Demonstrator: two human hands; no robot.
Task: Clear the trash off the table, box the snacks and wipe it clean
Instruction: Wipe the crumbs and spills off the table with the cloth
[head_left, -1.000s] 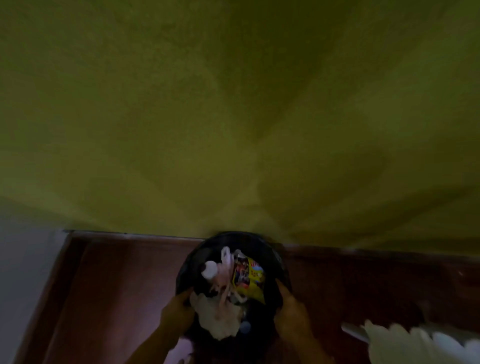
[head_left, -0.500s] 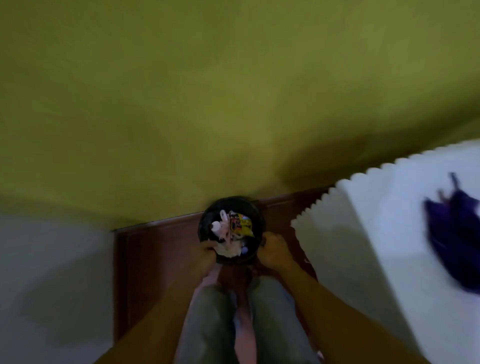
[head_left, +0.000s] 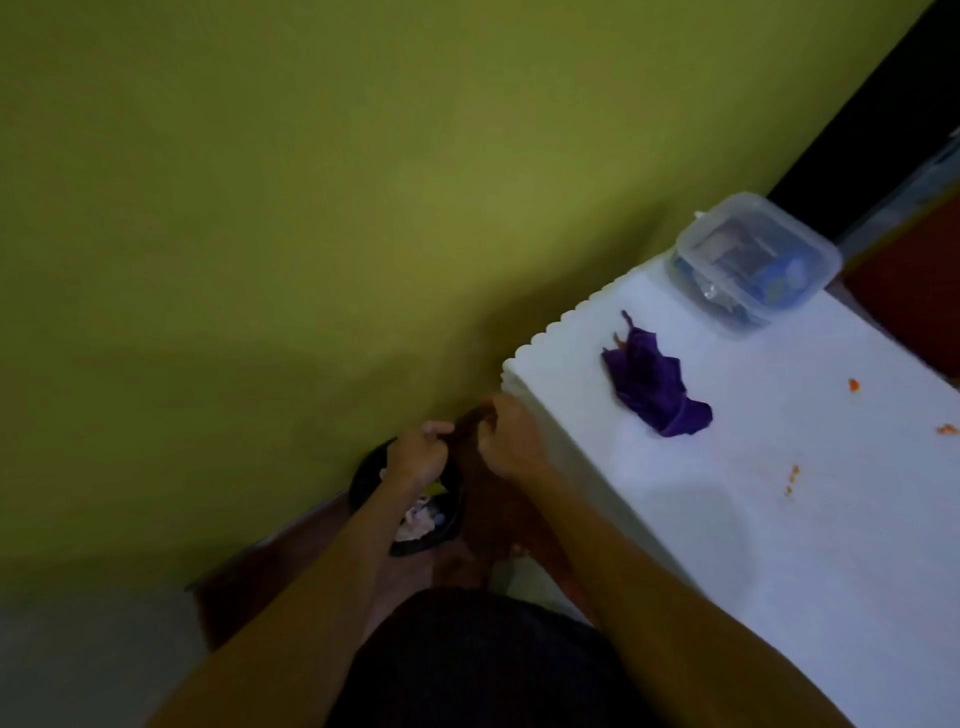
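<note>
Cloth (head_left: 655, 387) on counter (head_left: 779, 571), right of right hand (head_left: 511, 441); left hand (head_left: 420, 452) farther. Fingers (head_left: 437, 428) of both curled, apparently empty.

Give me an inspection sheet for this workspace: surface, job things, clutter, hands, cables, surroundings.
Surface: white table, orange crumbs on it.
Job's things: purple cloth on table; lidded clear box at far end, packets inside; black bin on floor holds trash.
Clutter: nothing seen.
Hands: left hand and right hand curled near bin; grip unclear.
Cables: nothing seen.
Surroundings: green wall, brown floor.
</note>
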